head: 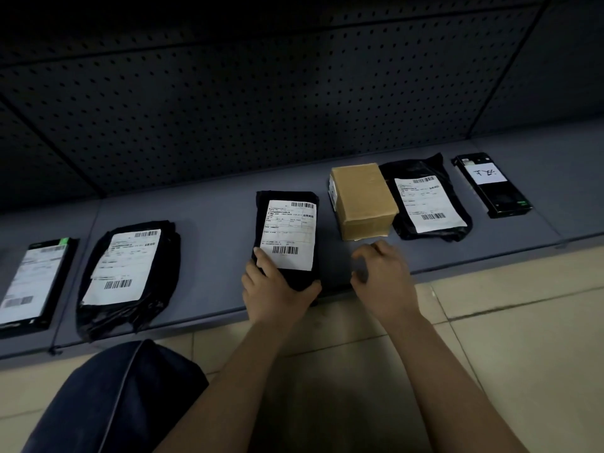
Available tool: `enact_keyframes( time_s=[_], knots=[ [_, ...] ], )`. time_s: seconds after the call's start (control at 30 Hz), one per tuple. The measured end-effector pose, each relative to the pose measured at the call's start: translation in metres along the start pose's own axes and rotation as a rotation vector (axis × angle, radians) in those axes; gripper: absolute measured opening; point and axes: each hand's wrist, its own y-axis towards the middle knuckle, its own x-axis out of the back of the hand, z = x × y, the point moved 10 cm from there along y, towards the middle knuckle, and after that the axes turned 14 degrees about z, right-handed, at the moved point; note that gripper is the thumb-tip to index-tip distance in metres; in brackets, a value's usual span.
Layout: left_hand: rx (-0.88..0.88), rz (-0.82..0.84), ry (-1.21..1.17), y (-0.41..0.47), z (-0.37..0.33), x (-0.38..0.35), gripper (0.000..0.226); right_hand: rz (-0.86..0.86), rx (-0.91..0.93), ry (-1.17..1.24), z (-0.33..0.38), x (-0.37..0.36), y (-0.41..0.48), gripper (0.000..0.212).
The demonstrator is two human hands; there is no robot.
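Note:
A black parcel with a white shipping label (pixel 287 233) lies on the low grey shelf (pixel 215 223) near its front edge. My left hand (pixel 277 289) grips the parcel's near end, thumb on the label's corner and fingers wrapped round the bottom right corner. To the right, my right hand (pixel 382 276) hovers above the shelf's front edge with loosely curled fingers and holds nothing. It is just in front of a brown cardboard box (pixel 362 201).
More parcels lie in a row on the shelf: a flat black box (pixel 32 282) at far left, a black bag (pixel 127 276), another black bag (pixel 425 201) right of the cardboard box, and a slim black box (pixel 493 184). A perforated back panel (pixel 261 109) rises behind. Tiled floor (pixel 523 305) lies below.

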Motion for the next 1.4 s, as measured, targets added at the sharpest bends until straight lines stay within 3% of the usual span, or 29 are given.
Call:
enact_keyframes(
  time_s=[0.27,0.4,0.57,0.73,0.87,1.07,1.3,1.4],
  knots=[
    [0.099,-0.073,-0.072,0.018,0.019,0.026,0.127,0.012,-0.013,-0.022,-0.010,0.002,-0.004,0.030],
    [0.067,-0.059,0.113,0.017,0.015,0.032,0.118,0.041,-0.036,-0.036,-0.017,0.000,-0.010,0.030],
    [-0.304,-0.168,0.290,-0.005,-0.049,0.026,0.070,0.009,-0.071,-0.017,-0.036,0.013,-0.013,0.031],
    [-0.653,-0.070,0.306,-0.006,-0.130,-0.003,0.038,-0.010,-0.119,-0.015,-0.069,0.021,-0.021,0.033],
    [-0.776,-0.057,0.354,0.010,-0.189,-0.020,0.044,-0.019,-0.167,0.005,-0.099,0.024,-0.023,0.033],
    [-0.609,0.058,0.515,0.059,-0.205,-0.062,0.078,-0.004,-0.220,0.052,-0.122,0.029,-0.013,0.034],
    [-0.749,0.010,0.410,0.022,-0.186,-0.048,0.070,-0.065,-0.241,0.111,-0.127,0.033,-0.006,0.031],
    [-0.721,-0.041,0.308,0.011,-0.175,-0.042,0.070,-0.065,-0.259,0.105,-0.129,0.032,-0.008,0.033]
  ],
)
